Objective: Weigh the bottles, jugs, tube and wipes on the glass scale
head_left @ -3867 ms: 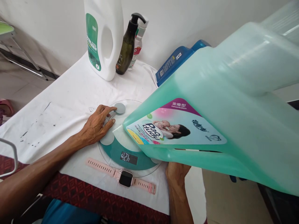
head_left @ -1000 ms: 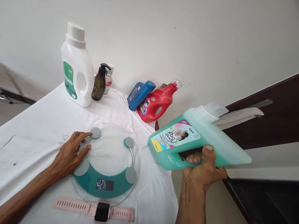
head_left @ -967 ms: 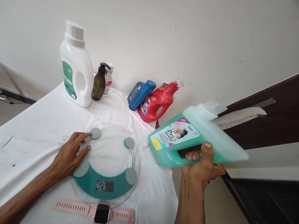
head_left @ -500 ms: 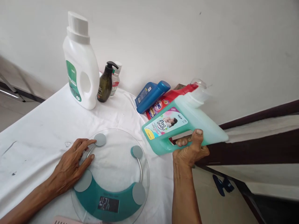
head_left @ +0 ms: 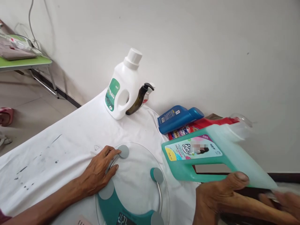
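Looks like a home: a glass bathroom scale (head_left: 140, 179) on a cloth-draped bench (head_left: 77, 140), a white jug (head_left: 128, 82) and pump bottle (head_left: 137, 101) by the plain wall (head_left: 192, 59), tiled floor (head_left: 28, 90) beyond, and there's a green metal-legged table (head_left: 14, 64) off left!

The scale (head_left: 136, 184) lies on the cloth (head_left: 77, 143) before a pump bottle (head_left: 136, 103), another bottle (head_left: 146, 99) apparently behind.

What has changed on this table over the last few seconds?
The green bottle has moved from over the glass scale, rightward and away, to in front of the red bottle. The right hand, in the handle a second ago, is out of it; any remaining touch is unclear. The left hand stays on the scale, and the white bottle hasn't moved.
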A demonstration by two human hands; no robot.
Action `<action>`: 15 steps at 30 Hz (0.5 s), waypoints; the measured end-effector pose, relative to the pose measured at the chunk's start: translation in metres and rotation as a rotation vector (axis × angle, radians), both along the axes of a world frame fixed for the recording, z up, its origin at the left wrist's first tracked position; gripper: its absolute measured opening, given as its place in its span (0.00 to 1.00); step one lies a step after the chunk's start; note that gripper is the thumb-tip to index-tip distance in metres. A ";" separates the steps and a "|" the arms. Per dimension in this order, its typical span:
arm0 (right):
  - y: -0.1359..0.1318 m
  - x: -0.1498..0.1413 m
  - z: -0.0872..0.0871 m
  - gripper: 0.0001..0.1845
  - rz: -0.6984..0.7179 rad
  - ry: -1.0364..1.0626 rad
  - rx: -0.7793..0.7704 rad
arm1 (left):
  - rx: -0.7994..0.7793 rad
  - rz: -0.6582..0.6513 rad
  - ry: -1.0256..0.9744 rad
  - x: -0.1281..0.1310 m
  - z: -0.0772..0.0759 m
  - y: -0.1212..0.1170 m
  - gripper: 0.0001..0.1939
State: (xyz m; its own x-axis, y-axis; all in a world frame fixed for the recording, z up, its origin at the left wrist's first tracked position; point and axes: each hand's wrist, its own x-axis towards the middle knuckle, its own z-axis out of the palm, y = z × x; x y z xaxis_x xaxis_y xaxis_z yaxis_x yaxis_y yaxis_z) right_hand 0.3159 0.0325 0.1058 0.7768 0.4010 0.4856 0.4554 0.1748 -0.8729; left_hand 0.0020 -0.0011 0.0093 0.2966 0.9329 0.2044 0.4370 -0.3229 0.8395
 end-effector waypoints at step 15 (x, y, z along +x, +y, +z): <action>0.184 -0.195 -0.017 0.36 0.893 -0.083 -0.298 | -0.017 0.015 -0.054 0.004 -0.009 -0.002 0.24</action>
State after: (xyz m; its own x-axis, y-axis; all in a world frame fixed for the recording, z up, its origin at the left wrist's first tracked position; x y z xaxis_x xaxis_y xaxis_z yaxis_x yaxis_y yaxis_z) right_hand 0.1205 0.2169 0.0883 0.0903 0.9474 0.3070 0.3238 0.2636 -0.9087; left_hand 0.0061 -0.0033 0.0002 0.2717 0.9405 0.2041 0.3954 -0.3024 0.8673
